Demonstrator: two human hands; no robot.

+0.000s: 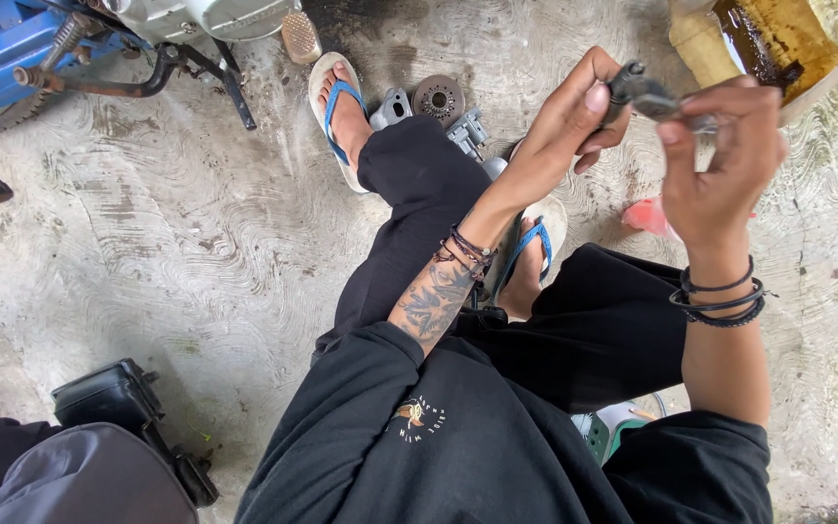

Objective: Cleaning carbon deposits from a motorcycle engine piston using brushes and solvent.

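Observation:
Both my hands are raised in front of me and grip one small dark metal part (647, 97). My left hand (569, 121) pinches its left end with thumb and fingers. My right hand (725, 160) holds its right end with the fingers curled over it. Below the hands are my legs in black trousers and my feet in blue-strapped sandals (337, 112) on the concrete floor.
Grey metal engine parts and a round gear-like piece (438, 99) lie on the floor by my feet. A blue motorcycle (41, 49) stands at top left, a tray of brown oily liquid (773, 39) at top right. A black box (118, 398) sits at bottom left.

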